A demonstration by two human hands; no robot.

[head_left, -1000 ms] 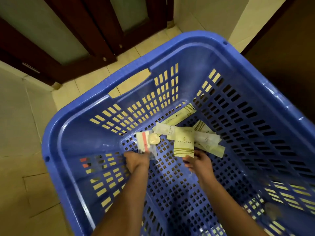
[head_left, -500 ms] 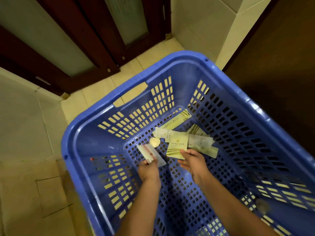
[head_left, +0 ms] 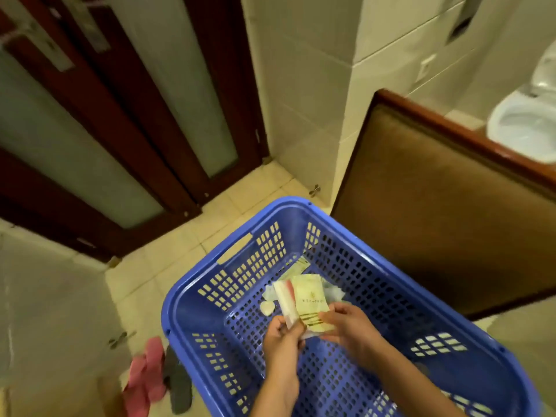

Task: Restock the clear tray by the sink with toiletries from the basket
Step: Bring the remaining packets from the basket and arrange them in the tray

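- Head view: my left hand (head_left: 282, 338) is closed on a clear-wrapped packet (head_left: 285, 299); my right hand (head_left: 349, 326) pinches a cream sachet (head_left: 310, 302).
- Both held above the blue basket (head_left: 192, 299) floor.
- More sachets (head_left: 332, 291) and a round soap (head_left: 267, 307) lie just beyond my fingers.

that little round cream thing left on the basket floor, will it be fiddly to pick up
Probably. The round cream piece looks small and flat, lying on the blue basket floor's open grid, so fingers may need to pinch its edge. It looks light, and being round it might slide or roll away if nudged.
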